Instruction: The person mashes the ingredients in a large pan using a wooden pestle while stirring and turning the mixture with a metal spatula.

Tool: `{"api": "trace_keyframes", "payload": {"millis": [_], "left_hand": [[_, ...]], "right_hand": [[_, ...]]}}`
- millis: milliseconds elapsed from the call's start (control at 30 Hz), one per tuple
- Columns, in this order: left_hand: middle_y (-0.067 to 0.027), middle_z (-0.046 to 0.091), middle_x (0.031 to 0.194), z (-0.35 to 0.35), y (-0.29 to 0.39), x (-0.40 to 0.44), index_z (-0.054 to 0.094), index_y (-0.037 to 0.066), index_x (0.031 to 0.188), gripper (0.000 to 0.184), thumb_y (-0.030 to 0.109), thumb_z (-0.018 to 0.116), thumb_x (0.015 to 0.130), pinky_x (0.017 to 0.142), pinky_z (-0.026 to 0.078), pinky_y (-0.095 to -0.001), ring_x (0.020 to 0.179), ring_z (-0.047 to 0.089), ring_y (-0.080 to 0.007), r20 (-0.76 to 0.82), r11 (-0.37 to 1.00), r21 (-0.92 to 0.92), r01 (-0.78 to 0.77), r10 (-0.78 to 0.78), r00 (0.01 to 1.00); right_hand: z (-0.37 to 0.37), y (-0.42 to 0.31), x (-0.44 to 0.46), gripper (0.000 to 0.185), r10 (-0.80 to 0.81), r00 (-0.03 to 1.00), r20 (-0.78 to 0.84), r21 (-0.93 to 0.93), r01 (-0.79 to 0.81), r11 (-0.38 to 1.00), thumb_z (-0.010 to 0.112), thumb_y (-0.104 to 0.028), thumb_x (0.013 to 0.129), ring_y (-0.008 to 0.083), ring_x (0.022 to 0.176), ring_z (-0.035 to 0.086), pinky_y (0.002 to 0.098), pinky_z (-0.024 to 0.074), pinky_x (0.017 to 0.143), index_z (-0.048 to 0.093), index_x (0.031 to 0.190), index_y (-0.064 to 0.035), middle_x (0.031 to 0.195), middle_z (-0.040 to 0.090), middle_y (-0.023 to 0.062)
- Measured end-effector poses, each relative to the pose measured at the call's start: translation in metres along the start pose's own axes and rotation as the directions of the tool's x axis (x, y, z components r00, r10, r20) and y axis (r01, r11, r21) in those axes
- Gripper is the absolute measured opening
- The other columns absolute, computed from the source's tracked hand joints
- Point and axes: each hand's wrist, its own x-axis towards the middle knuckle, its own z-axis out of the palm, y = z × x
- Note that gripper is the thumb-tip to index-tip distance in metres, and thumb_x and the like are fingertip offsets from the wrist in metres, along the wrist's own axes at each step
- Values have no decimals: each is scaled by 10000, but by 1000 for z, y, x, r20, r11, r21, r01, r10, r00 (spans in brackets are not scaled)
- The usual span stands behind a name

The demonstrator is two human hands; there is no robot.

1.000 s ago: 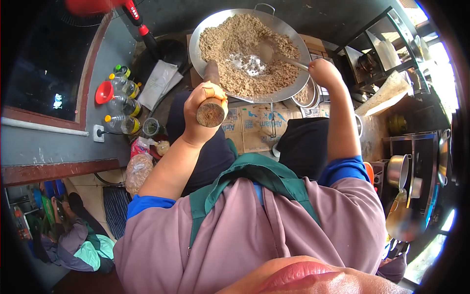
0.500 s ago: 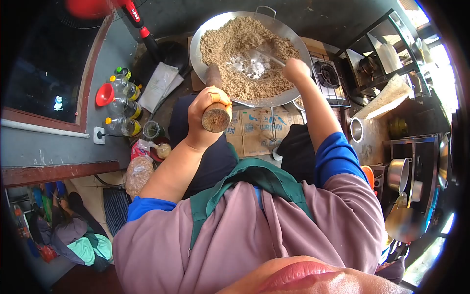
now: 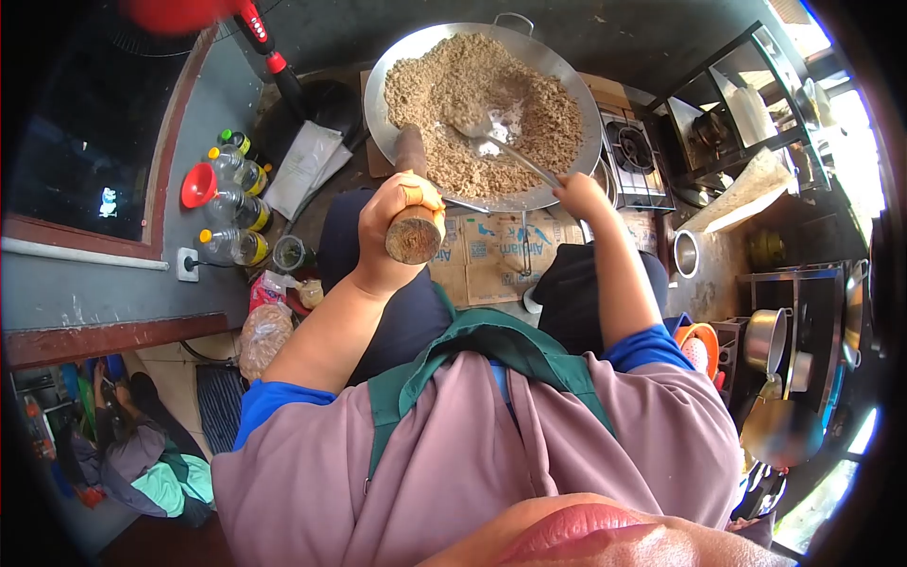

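A wide metal wok [image 3: 375, 104] holds a brown crumbly mixture [image 3: 444, 76], with bare shiny metal showing near its middle. My left hand [image 3: 395, 213] is closed round a thick wooden handle [image 3: 413, 238], with an orange cloth between palm and wood; the handle's far end reaches the wok's near left rim. My right hand [image 3: 581, 197] grips the end of a long metal ladle [image 3: 526, 162] at the near right rim. The ladle's bowl rests in the mixture near the centre.
Bottles [image 3: 222, 246] and a red funnel [image 3: 198, 185] stand along the left wall. Right of the wok is a gas stove [image 3: 631, 151], with a rack [image 3: 756, 104] beyond. Flattened cardboard [image 3: 487, 269] lies before me. Another person [image 3: 142, 454] sits at the lower left.
My right hand has pulled back toward me and the ladle's bowl has moved left and nearer through the mixture. My left hand has hardly moved.
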Motion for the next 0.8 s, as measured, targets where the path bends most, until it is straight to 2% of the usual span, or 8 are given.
{"api": "trace_keyframes", "payload": {"millis": [67, 133, 200, 233, 333, 500, 600, 800], "left_hand": [[-68, 623, 830, 4, -1, 0, 572, 50, 878, 263, -99, 716, 715, 778, 489, -323, 771, 618, -223, -13, 999, -39, 1, -1, 1000], [-74, 617, 826, 6, -1, 0, 568, 41, 878, 264, -110, 710, 714, 713, 492, -299, 752, 612, -215, -11, 999, -32, -7, 7, 1000], [-74, 615, 826, 7, 1, 0, 567, 39, 876, 263, -113, 707, 714, 688, 492, -292, 745, 610, -211, -7, 999, -43, -2, 1, 1000], [-78, 615, 835, 7, 0, 0, 561, 40, 873, 271, -118, 704, 705, 712, 495, -301, 760, 617, -220, 1, 999, -40, 3, -3, 1000], [-84, 615, 858, 6, -1, -4, 550, 40, 869, 285, -127, 695, 689, 759, 502, -315, 792, 629, -230, 20, 1000, -27, 16, -16, 1000], [-79, 618, 871, 9, 2, -7, 556, 37, 878, 276, -123, 695, 701, 751, 507, -294, 804, 636, -203, 30, 999, -2, 50, -50, 998], [-72, 622, 873, 13, 2, -9, 558, 39, 885, 274, -115, 700, 710, 749, 509, -285, 810, 642, -191, 18, 999, 7, 42, -42, 999], [-58, 644, 861, 19, 5, -12, 572, 45, 907, 272, -91, 714, 719, 756, 508, -294, 810, 648, -191, -19, 997, 62, 51, -50, 999]], "right_hand": [[31, -13, 35, 292, 21, 999, -35, 131, -16, 991, 610, -300, 907, 355, 995, 673, 436, 520, 896, 704, 1118, -121, 1049, 700, 174], [48, -23, 58, 239, 104, 990, 93, 502, -137, 854, 621, -250, 919, 264, 735, 668, 398, 546, 692, 691, 1089, -98, 919, 708, 146], [63, -24, 77, 182, 104, 949, 299, 807, -310, 502, 627, -217, 927, 178, 590, 605, 341, 525, 560, 685, 1041, -88, 835, 693, 116], [65, -24, 81, 105, 73, 894, 443, 876, -449, 178, 623, -180, 941, 66, 509, 454, 225, 417, 451, 653, 944, -79, 730, 620, 40], [69, -19, 79, 106, -9, 953, 301, 951, -300, 75, 604, -165, 946, 52, 515, 448, 189, 348, 430, 634, 910, -71, 708, 567, 5], [72, 8, 26, 113, 89, 980, 179, 970, -191, 148, 638, -177, 937, 39, 517, 445, 186, 343, 433, 633, 894, -73, 703, 546, -21], [61, 40, -7, 107, -2, 991, 132, 989, -132, 74, 636, -185, 941, 32, 521, 453, 166, 335, 428, 649, 962, -81, 740, 563, -22], [13, 94, -90, 157, 103, 994, -38, 999, 35, 35, 643, -178, 939, 21, 497, 437, 157, 309, 404, 666, 984, -29, 718, 562, -16]]}}
